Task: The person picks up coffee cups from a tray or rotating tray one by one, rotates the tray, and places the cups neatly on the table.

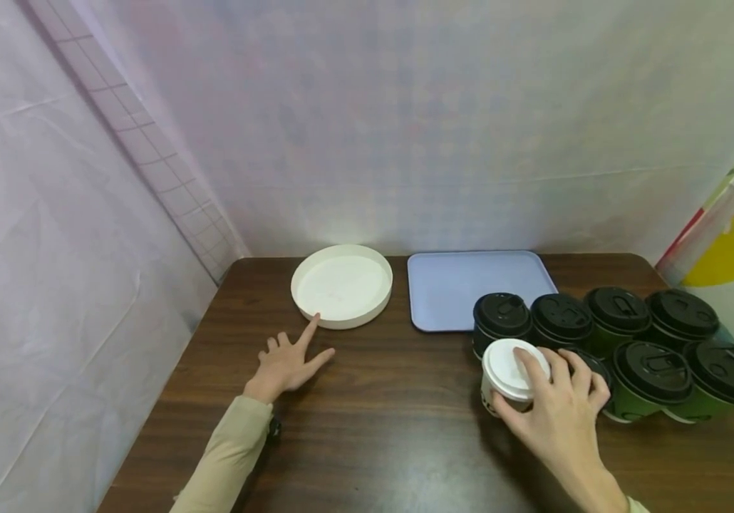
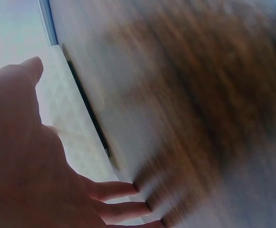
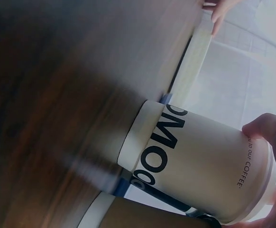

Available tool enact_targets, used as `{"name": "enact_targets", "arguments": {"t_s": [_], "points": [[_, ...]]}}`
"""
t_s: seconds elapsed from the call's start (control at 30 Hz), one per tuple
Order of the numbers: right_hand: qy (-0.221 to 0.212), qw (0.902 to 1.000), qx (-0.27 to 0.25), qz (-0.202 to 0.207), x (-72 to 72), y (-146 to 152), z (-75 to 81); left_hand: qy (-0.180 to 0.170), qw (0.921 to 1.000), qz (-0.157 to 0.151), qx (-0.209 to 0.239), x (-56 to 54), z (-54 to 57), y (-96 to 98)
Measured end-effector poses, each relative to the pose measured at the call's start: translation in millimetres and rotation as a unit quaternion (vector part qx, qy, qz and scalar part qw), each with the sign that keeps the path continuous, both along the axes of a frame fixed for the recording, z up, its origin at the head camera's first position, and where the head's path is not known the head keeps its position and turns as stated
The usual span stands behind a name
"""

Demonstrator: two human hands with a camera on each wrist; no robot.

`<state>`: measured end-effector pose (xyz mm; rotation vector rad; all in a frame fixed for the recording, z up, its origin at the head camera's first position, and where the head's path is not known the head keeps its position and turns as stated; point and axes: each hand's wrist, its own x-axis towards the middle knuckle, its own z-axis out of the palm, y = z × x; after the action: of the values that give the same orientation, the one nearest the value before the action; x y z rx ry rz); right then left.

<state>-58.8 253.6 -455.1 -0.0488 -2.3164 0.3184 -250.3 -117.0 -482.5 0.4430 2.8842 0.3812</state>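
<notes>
My right hand (image 1: 562,399) grips a white-lidded paper coffee cup (image 1: 508,370) near its top, thumb on the near side and fingers over the lid. Bold dark letters run round the base of the upright cup (image 3: 190,156) in the right wrist view, with the thumb just below the lid. My left hand (image 1: 286,363) is spread over the table, its index fingertip right at the near rim of a round white tray (image 1: 317,317). In the left wrist view, the left hand (image 2: 38,156) holds nothing, and the tray's side wall (image 2: 74,111) shows behind it.
Several black-lidded cups (image 1: 652,370), some of them green, stand close together at the right, beside and behind the white-lidded cup. A light blue rectangular tray (image 1: 450,285) lies at the back of the brown wooden table (image 1: 367,427). Pale cloth (image 1: 405,128) hangs behind.
</notes>
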Motion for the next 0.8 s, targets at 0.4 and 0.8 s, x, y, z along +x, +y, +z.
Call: {"name": "enact_targets", "arguments": {"t_s": [0.4,0.8], "points": [[-0.004,1.0000,0.006,0.003,-0.2,-1.5,-0.5,0.002,1.0000,-0.006,-0.001,-4.0,-4.6,-6.7],[-0.047,0.9987,-0.021,-0.002,-3.4,11.0,34.6,-0.051,0.9969,0.017,0.057,-0.9,-1.0,-10.4]]}}
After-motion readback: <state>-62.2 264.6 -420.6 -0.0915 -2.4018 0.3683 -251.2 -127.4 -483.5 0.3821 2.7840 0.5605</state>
